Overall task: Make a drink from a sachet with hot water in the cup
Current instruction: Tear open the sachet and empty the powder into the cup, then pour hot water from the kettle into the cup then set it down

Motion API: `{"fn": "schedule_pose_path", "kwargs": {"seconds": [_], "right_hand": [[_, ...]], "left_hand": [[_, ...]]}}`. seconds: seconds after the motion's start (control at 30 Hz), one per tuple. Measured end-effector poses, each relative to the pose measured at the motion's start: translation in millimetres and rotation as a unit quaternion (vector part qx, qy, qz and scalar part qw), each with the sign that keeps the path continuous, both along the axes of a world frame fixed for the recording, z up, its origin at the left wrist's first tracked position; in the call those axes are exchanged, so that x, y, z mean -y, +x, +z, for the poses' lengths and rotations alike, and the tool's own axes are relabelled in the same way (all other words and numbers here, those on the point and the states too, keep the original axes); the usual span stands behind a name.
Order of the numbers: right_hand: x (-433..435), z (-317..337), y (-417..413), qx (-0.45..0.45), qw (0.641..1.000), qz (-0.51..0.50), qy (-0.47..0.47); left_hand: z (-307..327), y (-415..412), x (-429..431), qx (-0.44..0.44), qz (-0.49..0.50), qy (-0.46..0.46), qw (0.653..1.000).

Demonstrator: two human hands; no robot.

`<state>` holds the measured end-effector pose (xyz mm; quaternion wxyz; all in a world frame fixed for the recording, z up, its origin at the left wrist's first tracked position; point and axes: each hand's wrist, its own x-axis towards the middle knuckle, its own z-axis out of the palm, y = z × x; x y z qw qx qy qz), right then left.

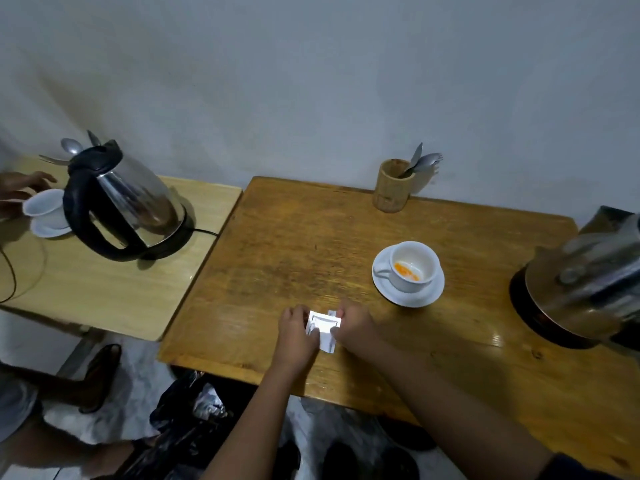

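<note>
A small white sachet (325,329) lies on the brown wooden table (311,244), near its front edge. My left hand (298,336) grips its left side and my right hand (353,325) grips its right side, thumbs pressed on top. A torn-looking corner sticks up by my right fingers. Behind and to the right, a white cup (412,266) stands on a white saucer (408,294); orange powder lies in the bottom of the cup. A steel kettle (581,289) sits on its black base at the table's right edge, blurred.
A wooden holder (393,185) with cutlery stands at the table's back edge. On a lighter table to the left are a second steel kettle (128,199) and another cup and saucer (46,213), touched by another person's hand (20,190). A dark bag (194,417) lies on the floor.
</note>
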<state>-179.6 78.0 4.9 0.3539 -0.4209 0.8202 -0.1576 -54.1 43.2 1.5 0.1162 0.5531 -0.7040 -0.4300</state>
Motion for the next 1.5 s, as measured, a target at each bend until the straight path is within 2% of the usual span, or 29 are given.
{"fn": "schedule_pose_path", "kwargs": {"seconds": [0.17, 0.27, 0.37, 0.43, 0.6, 0.8, 0.97, 1.07, 1.2, 1.37, 1.5], "right_hand": [[-9.2, 8.4, -1.7, 0.011, 0.999, 0.042, -0.003], [-22.4, 26.9, -10.5, 0.014, 0.996, 0.076, -0.040], [-36.7, 49.9, -27.9, -0.016, 0.992, 0.072, -0.104], [-46.6, 70.6, -44.3, -0.037, 0.985, 0.056, -0.156], [-74.9, 128.1, -105.8, -0.121, 0.952, -0.040, -0.280], [-135.2, 186.6, -198.9, -0.225, 0.865, -0.224, -0.388], [-197.7, 193.8, -256.7, -0.285, 0.763, -0.424, -0.396], [-220.4, 173.1, -278.8, -0.220, 0.734, -0.536, -0.354], [-232.3, 143.6, -284.3, -0.025, 0.700, -0.625, -0.345], [-237.6, 129.1, -292.0, 0.052, 0.657, -0.663, -0.356], [-241.2, 116.8, -300.8, 0.133, 0.632, -0.654, -0.394]], "left_hand": [[2.1, -4.6, -5.1, 0.066, -0.048, -0.046, 0.996], [11.5, -15.7, -1.6, 0.122, -0.041, -0.017, 0.992], [15.9, -29.0, 6.0, 0.192, -0.052, -0.030, 0.980], [22.3, -42.1, 9.3, 0.172, -0.047, -0.037, 0.983], [49.5, -91.5, 14.6, 0.006, -0.019, -0.071, 0.997], [63.8, -141.7, 9.4, -0.079, 0.002, -0.045, 0.996], [48.4, -160.8, 5.3, -0.107, 0.027, -0.021, 0.994], [33.3, -167.6, 5.3, -0.092, 0.053, -0.017, 0.994], [29.0, -170.3, 4.1, -0.071, 0.072, -0.037, 0.994], [28.1, -173.0, 1.4, -0.087, 0.087, -0.041, 0.992], [26.0, -175.1, 2.3, -0.092, 0.085, -0.040, 0.991]]}}
